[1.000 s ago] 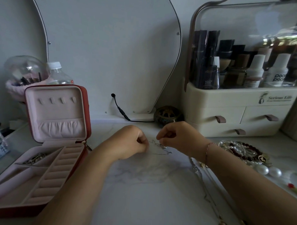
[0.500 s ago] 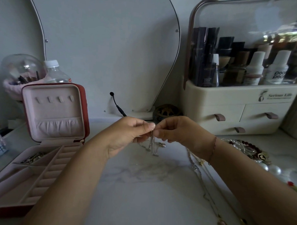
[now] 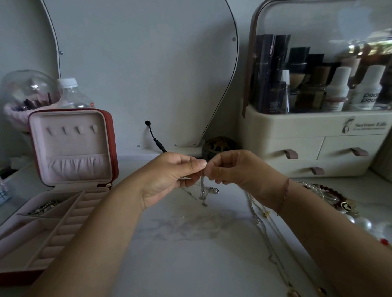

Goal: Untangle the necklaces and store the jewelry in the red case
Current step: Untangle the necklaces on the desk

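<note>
My left hand [image 3: 172,176] and my right hand [image 3: 236,172] pinch a thin silver necklace [image 3: 203,190] in the middle of the frame. It hangs down over the table [image 3: 186,259]. The red case [image 3: 56,179] sits open at the left.

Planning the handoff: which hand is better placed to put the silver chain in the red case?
Left, probably: the left hand pinches the thin silver chain, and the open red jewelry case lies on its side; the right hand would cross over.
</note>
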A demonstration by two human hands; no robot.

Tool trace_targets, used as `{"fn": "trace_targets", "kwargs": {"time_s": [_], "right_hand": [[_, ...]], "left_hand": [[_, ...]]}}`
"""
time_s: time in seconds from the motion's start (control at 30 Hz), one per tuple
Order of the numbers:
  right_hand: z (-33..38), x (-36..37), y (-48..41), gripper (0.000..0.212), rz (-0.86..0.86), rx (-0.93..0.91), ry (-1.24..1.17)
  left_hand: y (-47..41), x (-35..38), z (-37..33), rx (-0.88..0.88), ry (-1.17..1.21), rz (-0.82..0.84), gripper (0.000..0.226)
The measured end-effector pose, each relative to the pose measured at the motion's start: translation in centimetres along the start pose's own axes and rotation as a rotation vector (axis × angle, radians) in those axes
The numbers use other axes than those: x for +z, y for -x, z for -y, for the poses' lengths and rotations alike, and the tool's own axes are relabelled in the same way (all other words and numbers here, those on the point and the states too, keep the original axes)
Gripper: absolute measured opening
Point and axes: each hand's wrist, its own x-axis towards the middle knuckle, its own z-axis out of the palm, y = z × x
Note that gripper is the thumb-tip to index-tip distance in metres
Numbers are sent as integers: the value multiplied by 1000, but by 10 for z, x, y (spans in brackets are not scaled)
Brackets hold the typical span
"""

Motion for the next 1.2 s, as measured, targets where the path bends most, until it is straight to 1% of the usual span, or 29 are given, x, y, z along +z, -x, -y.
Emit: {"fn": "trace_targets", "kwargs": {"time_s": [0.17, 0.23, 0.33, 0.47, 0.57, 0.67, 0.7, 0.8, 0.9, 1.0, 1.2], "right_hand": [[3, -2, 0, 7, -15, -7, -85], [4, -3, 1, 2, -6, -18, -51], [3, -1, 2, 11, 1, -24, 1], [2, 0, 1, 5, -25, -23, 8], [2, 0, 0, 2, -23, -35, -25], [3, -1, -1, 6, -14, -29, -96], [3, -1, -1, 9, -7, -21, -128], [4, 0, 1, 11, 37, 5, -203], [5, -1, 2, 3, 54, 26, -280], [5, -4, 1, 5, 62, 44, -382], [4, -4, 2, 10, 150, 84, -482]], "left_hand": [[-1, 0, 0, -11, 44, -19, 26], [-1, 1, 0, -7, 30, -18, 27], [-1, 3, 0, 7, -1, -13, 27], [-1, 4, 0, 37, -10, -44, 14], [-3, 2, 2, 38, -36, -41, 15], [-4, 1, 4, 9, -36, 9, 27], [-4, 2, 5, 8, -31, 37, 27], [-4, 3, 4, 16, -6, 116, 15], [-5, 0, 5, 12, 31, 160, 20], [-6, -2, 5, 20, 71, 212, 5], [-8, -5, 4, -15, 162, 295, 18]]}}
